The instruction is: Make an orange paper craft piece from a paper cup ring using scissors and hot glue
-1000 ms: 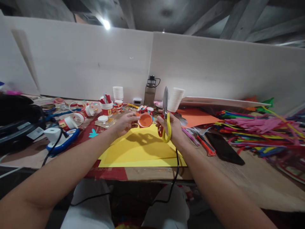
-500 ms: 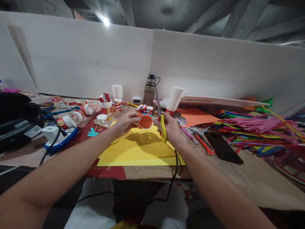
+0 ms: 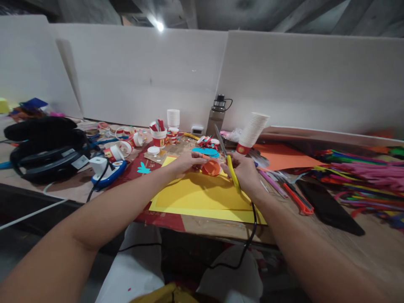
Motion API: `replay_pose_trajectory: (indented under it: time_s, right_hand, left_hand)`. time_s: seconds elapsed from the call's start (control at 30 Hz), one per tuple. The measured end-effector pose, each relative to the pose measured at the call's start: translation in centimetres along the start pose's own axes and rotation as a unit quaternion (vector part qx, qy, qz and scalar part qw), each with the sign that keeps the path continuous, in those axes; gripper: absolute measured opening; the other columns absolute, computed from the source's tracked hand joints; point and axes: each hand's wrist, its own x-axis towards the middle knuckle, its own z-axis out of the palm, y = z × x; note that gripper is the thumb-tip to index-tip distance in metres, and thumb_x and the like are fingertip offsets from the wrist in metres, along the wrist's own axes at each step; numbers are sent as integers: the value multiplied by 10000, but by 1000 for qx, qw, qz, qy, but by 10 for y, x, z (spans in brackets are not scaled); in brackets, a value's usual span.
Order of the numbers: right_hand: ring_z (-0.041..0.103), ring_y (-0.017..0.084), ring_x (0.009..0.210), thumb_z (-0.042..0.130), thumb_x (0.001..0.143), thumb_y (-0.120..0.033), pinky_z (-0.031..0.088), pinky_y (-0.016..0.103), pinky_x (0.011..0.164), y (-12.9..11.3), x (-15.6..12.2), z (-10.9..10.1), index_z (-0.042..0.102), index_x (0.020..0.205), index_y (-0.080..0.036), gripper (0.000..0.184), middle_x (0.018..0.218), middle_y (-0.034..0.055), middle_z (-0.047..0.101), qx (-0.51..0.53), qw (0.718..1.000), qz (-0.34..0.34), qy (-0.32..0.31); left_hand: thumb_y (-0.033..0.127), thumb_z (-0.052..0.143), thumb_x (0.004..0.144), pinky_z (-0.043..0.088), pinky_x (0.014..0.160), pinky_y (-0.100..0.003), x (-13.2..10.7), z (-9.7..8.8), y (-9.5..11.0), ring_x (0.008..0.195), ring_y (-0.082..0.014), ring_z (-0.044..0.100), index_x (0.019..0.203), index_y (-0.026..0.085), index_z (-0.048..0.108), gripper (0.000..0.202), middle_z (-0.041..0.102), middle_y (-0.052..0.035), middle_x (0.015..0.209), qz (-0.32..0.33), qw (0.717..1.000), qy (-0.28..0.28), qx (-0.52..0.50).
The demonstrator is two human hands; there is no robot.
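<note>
My left hand (image 3: pixel 188 163) pinches the edge of a round orange paper piece (image 3: pixel 211 167), which looks set into a short red-and-white cut cup section. My right hand (image 3: pixel 245 171) is closed around scissors (image 3: pixel 232 173) with a yellow handle, their blades pointing up and away from me. The fingertips of that hand come close to the orange piece; whether they touch it I cannot tell. Below both hands lie sheets of yellow paper (image 3: pixel 202 195). Just beyond are blue paper rounds (image 3: pixel 206 152) and small cut cup pieces (image 3: pixel 211 142).
A dark water bottle (image 3: pixel 216 120) and leaning stacked paper cups (image 3: pixel 254 129) stand at the back. To the right lie a cutter (image 3: pixel 298 200), a phone (image 3: pixel 330 206) and pipe cleaners (image 3: pixel 372 172). A blue-and-white device (image 3: pixel 109 174) and black case (image 3: pixel 47 155) sit left.
The view has turned left, so the scene sits further right. The orange piece is lower over the yellow paper, tilted differently, and more blue rounds show behind it. Both hands keep their grip.
</note>
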Motion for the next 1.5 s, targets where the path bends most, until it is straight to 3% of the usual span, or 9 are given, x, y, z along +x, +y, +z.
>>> replay_pose_trajectory:
  time_s: [0.2,0.4,0.6,0.73,0.97,1.17,1.33,1.5]
  right_hand:
    - [524,129,566,742,662,-450,421,244,498,2,0,2,709,1068,-119,525,726,46,680,-9,1000,12,-3]
    - [540,136,587,705,708,-394,443,245,518,6,1,1,721,1039,-144,415,715,35,675,-19,1000,-2,6]
    - [572,151,645,702,710,-403,474,258,564,10,3,-1,694,1082,-150,450,776,42,693,-9,999,-6,34]
    - [601,165,709,702,705,-392,487,260,587,13,4,-1,686,1096,-159,455,834,52,707,-7,998,-10,57]
    - [582,160,639,694,711,-420,492,276,577,10,2,-2,681,1086,-151,461,713,29,670,-3,997,-23,67]
    - [588,160,675,709,695,-405,496,287,647,8,1,1,671,1082,-146,468,724,14,649,18,997,-44,54]
    - [553,140,651,724,686,-443,492,280,609,8,0,3,635,1128,-149,539,763,4,632,48,998,-18,34]
    - [540,135,658,737,700,-466,481,277,645,4,0,4,612,1100,-176,509,750,-12,608,113,993,-31,18]
  left_hand:
    - [268,840,625,365,523,-217,-2,3,1,550,-75,524,777,118,674,271,609,-15,670,-5,1000,10,3]
    - [334,846,640,432,605,-243,1,-1,-1,666,-106,601,928,129,671,394,666,-63,884,20,1000,-1,3]
    - [393,818,681,436,603,-211,-4,5,-1,676,-92,606,910,146,681,363,656,-31,846,47,998,-44,16]
    - [451,810,679,497,646,-251,-6,7,-3,723,-133,650,966,158,668,435,688,-57,897,32,998,-56,-10]
    - [391,812,697,543,695,-274,-7,13,-12,847,-179,687,1037,154,692,431,705,-117,1063,23,998,-54,3]
    - [350,836,668,559,716,-289,-6,14,-11,745,-150,678,902,126,728,342,725,-80,891,54,997,-17,-57]
    - [357,843,657,559,758,-298,-6,14,-7,719,-154,692,956,110,725,405,735,-83,866,59,994,-16,-92]
    - [322,793,719,582,729,-333,-7,13,4,711,-165,692,934,129,697,304,727,-55,807,69,989,1,-135]
